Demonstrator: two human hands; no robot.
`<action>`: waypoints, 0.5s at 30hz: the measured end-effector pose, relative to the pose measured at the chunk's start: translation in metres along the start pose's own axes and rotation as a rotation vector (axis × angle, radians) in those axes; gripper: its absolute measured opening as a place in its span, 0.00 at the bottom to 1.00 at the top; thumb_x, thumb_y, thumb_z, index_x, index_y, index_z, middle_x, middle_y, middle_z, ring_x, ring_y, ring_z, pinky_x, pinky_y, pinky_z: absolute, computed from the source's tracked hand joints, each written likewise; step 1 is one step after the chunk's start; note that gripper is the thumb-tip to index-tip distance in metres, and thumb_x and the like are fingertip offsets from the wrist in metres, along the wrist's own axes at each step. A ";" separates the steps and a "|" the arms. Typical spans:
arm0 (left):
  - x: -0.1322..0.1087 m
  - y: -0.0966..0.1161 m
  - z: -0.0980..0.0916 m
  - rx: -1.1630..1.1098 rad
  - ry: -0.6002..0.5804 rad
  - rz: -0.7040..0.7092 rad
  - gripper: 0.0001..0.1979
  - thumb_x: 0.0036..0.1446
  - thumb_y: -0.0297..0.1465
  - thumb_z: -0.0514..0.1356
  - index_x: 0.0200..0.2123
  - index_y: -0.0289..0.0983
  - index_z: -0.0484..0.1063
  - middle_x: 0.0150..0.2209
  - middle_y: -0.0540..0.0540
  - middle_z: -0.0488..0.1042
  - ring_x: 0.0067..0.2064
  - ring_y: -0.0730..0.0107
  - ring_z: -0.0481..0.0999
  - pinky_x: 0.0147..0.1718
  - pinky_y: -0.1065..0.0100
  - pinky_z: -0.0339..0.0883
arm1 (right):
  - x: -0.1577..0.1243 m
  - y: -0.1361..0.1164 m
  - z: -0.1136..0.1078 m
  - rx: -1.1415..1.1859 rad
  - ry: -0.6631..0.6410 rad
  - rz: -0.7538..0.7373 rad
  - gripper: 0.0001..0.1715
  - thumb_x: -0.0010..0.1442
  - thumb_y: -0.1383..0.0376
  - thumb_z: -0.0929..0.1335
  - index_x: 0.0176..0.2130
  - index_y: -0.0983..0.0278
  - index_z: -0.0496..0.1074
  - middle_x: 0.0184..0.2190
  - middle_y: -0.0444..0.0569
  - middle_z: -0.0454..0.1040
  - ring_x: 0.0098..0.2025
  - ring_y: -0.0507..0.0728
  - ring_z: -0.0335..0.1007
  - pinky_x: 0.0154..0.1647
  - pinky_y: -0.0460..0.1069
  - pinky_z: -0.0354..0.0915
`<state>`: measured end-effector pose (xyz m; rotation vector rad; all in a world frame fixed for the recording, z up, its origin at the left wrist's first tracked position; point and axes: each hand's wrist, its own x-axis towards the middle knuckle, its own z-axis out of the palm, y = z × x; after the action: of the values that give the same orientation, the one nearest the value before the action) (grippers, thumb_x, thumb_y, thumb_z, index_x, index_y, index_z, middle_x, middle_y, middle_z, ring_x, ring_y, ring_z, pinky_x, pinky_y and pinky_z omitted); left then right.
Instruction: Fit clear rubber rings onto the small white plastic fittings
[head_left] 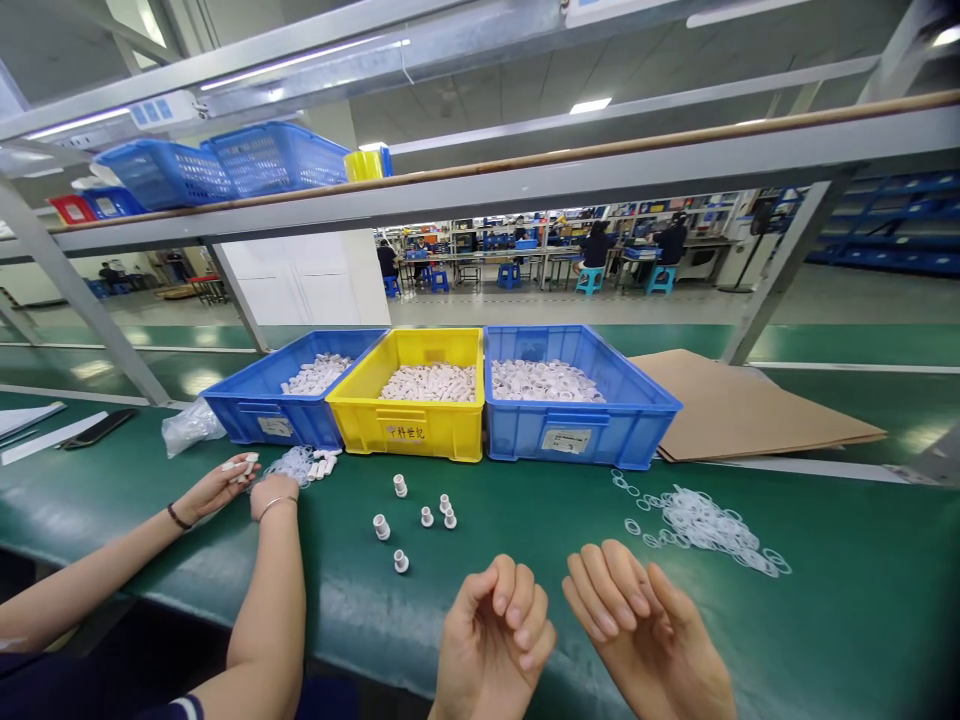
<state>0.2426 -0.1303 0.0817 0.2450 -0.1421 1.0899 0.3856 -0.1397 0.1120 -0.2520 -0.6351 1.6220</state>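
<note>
My left hand point(496, 635) is raised over the front edge of the green table, palm turned up and fingers loosely curled, nothing visible in it. Beside it my right hand point(646, 625) is held the same way, thumb apart from the half-bent fingers, also without anything visible. The hands do not touch each other. Several small white flanged plastic fittings point(381, 526) stand on the table ahead and left of my left hand. A loose pile of thin translucent rings point(705, 525) lies beyond my right hand, with a few strays at its left.
A blue bin point(577, 435), a yellow bin point(409, 430) and another blue bin point(274, 415) hold white parts. Cardboard sheets point(750, 405) lie right. At left, a co-worker's hands point(274, 492) handle white pieces near more rings point(294, 463). A shelf beam point(480, 185) crosses above.
</note>
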 end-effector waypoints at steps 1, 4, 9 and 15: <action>0.001 -0.001 0.000 0.001 -0.003 -0.008 0.18 0.63 0.30 0.63 0.24 0.34 0.59 0.25 0.52 0.55 0.26 0.77 0.56 0.23 0.76 0.54 | 0.000 -0.001 0.000 -0.013 0.019 0.004 0.24 0.68 0.52 0.68 0.25 0.60 0.66 0.22 0.41 0.52 0.25 0.54 0.42 0.28 0.50 0.56; 0.002 -0.004 0.001 0.005 -0.008 -0.019 0.19 0.62 0.31 0.63 0.24 0.35 0.58 0.25 0.52 0.54 0.25 0.77 0.56 0.22 0.77 0.54 | -0.001 -0.002 0.002 -0.053 0.066 0.005 0.25 0.67 0.50 0.69 0.24 0.60 0.66 0.22 0.42 0.52 0.25 0.55 0.42 0.28 0.50 0.55; 0.004 -0.005 0.003 0.003 -0.025 -0.030 0.19 0.63 0.31 0.63 0.24 0.35 0.57 0.25 0.52 0.54 0.25 0.77 0.56 0.22 0.77 0.54 | 0.000 -0.003 0.003 -0.124 0.096 -0.014 0.25 0.67 0.49 0.69 0.24 0.59 0.65 0.22 0.42 0.52 0.25 0.55 0.42 0.27 0.51 0.53; 0.006 -0.009 -0.003 0.025 0.000 -0.030 0.19 0.61 0.32 0.64 0.24 0.35 0.59 0.25 0.52 0.55 0.24 0.78 0.57 0.21 0.77 0.54 | 0.000 -0.002 -0.003 -0.150 0.108 -0.009 0.26 0.65 0.48 0.70 0.23 0.59 0.64 0.21 0.42 0.52 0.25 0.55 0.43 0.27 0.51 0.54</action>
<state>0.2533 -0.1285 0.0786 0.2691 -0.1248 1.0620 0.3888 -0.1392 0.1109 -0.4432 -0.6745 1.5426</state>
